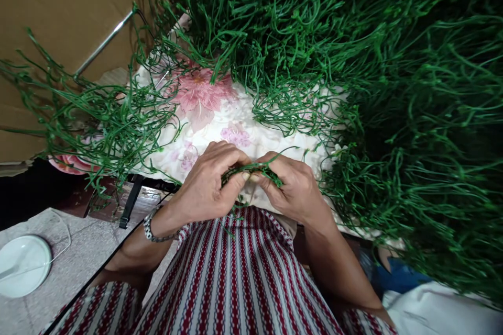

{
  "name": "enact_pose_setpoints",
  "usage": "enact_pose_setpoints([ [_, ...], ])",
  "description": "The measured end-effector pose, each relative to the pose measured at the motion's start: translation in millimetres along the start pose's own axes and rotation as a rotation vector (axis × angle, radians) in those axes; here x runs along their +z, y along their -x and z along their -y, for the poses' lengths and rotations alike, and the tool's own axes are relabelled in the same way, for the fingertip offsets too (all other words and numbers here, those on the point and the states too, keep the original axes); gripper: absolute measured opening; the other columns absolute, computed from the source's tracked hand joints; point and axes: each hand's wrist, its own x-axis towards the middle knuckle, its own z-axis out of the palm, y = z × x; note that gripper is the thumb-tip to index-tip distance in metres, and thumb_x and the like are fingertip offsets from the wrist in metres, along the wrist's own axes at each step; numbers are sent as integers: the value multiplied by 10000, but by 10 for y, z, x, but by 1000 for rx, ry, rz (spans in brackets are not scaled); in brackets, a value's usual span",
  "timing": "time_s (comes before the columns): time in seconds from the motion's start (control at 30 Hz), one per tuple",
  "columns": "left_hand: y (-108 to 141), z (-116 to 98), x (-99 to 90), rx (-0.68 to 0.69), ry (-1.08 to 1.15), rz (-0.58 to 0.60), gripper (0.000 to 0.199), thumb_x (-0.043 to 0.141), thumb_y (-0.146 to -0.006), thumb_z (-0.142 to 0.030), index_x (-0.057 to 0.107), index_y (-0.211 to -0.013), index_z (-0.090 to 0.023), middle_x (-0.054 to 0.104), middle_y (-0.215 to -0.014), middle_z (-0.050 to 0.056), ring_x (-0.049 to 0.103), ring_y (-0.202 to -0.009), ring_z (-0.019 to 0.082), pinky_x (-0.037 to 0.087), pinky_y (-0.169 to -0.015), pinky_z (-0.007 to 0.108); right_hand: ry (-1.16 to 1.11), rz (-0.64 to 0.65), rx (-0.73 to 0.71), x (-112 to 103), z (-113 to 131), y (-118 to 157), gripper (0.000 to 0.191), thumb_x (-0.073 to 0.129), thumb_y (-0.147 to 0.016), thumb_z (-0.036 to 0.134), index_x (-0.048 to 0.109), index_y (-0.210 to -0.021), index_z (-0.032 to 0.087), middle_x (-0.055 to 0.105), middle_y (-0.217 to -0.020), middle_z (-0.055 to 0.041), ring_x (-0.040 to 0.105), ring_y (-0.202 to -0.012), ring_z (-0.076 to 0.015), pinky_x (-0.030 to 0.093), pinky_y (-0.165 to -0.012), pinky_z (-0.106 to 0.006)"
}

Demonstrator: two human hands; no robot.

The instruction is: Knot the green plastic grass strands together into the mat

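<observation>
Close in front of my body, my left hand (217, 178) and my right hand (293, 186) meet with the thumbs almost touching. Both are closed on a thin green stem piece (257, 167), which looks like artificial foliage. One strand of it sticks up over my right fingers, and more green shows inside each grip. Small green bits dangle below my hands. Under and beyond them lies a white floral cloth (251, 110) with pink flowers. A big heap of similar green stems (298, 21) covers the back and right side.
A smaller pile of green stems (118, 125) hangs over the left edge. Behind it stand a metal rod (104, 42) and brown cardboard (58, 5). On the lower left floor is a white round object with a cord (25, 267). White fabric (440, 309) lies lower right.
</observation>
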Motion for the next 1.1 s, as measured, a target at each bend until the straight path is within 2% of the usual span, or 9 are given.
enact_pose_setpoints([
  [0.1, -36, 30, -57, -2, 88, 116, 75, 496, -772, -111, 544, -732, -151, 552, -669, -1, 504, -672, 121, 395, -670, 263, -25, 38, -7, 10, -1, -9, 89, 507, -842, 235, 534, -863, 152, 599, -722, -32, 570, -663, -122, 434, -606, -218],
  [0.23, -28, 49, -79, 73, 19, 61, 123, 473, -794, -106, 575, -743, -151, 575, -674, 11, 517, -672, 125, 384, -669, 275, -66, 69, -55, 8, -29, -14, 69, 494, -832, 176, 511, -895, 152, 619, -810, -46, 583, -707, -122, 456, -639, -223],
  [0.33, -5, 17, -91, 98, -83, 51, 143, 456, -808, -118, 574, -738, -157, 573, -685, 13, 509, -695, 133, 367, -691, 294, -67, 154, -56, -17, -37, -24, 50, 480, -833, 181, 511, -865, 159, 622, -838, -54, 589, -738, -135, 469, -672, -248],
  [0.47, -12, -8, -130, 64, -136, 196, 160, 411, -801, -82, 506, -697, -157, 519, -681, 1, 476, -691, 131, 353, -695, 292, -69, 249, -66, -38, -29, -33, 81, 480, -818, 154, 520, -888, 153, 622, -880, -58, 596, -802, -144, 478, -718, -258],
  [0.6, -60, 42, -158, 21, -112, 352, 108, 420, -790, -94, 493, -749, -163, 523, -707, -8, 471, -685, 121, 366, -662, 258, -8, 241, -63, -29, -11, -30, 139, 461, -779, 106, 516, -896, 158, 618, -864, -54, 591, -822, -156, 482, -730, -274],
  [0.73, -100, 101, -173, 65, -39, 387, 169, 411, -766, -68, 514, -674, -166, 521, -628, -18, 480, -640, 109, 374, -640, 241, 50, 303, -60, -41, 14, -47, 147, 432, -742, 75, 499, -840, 162, 598, -799, -48, 567, -762, -158, 471, -696, -273],
  [0.83, -110, 134, -201, 116, 44, 471, 223, 408, -753, -54, 490, -576, -164, 488, -551, -25, 459, -567, 99, 374, -612, 244, -39, 404, -108, -62, 17, -70, 211, 410, -679, 39, 489, -826, 168, 568, -754, -31, 521, -696, -135, 448, -669, -248],
  [0.97, -128, 169, -246, 225, 110, 586, 252, 418, -760, -65, 463, -539, -175, 480, -523, -14, 446, -552, 114, 370, -591, 266, -207, 483, -173, -88, -2, -99, 265, 375, -627, 37, 498, -813, 180, 547, -724, -19, 497, -694, -128, 430, -670, -240],
  [1.1, -172, 184, -266, 226, 163, 683, 284, 421, -771, -96, 420, -503, -188, 486, -522, 1, 465, -555, 125, 399, -622, 278, -262, 529, -214, -102, -14, -114, 320, 349, -576, 36, 512, -809, 182, 561, -723, -20, 497, -700, -133, 433, -673, -249],
])
